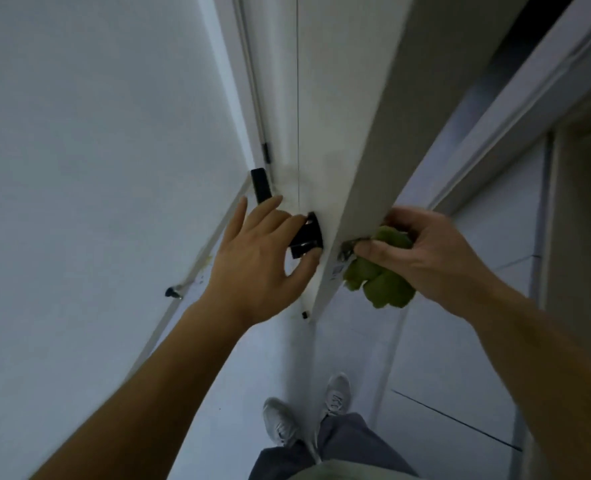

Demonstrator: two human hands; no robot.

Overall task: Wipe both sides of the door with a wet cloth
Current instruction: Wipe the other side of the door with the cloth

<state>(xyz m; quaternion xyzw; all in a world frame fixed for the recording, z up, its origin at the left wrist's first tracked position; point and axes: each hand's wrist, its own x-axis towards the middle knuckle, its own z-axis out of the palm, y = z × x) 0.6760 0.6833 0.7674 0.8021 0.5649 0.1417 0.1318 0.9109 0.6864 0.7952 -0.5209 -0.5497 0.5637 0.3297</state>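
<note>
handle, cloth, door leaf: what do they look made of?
Handle: black, matte with a faint glint. Probably coated metal, though plastic is possible.
Cloth: green, bunched in soft lumpy folds. Likely microfibre or terry; wetness can't be judged.
Door: flat white face with a smooth satin look. Likely painted or laminated board; core hidden.

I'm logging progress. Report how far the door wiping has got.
Done: nothing provable; faint streaks on the door above the black handle may be wipe marks. In hand: the right hand holds the green cloth against the door's edge by the latch, while the left hand grips the handle. Left: probably both faces; the far one is hidden.
</note>
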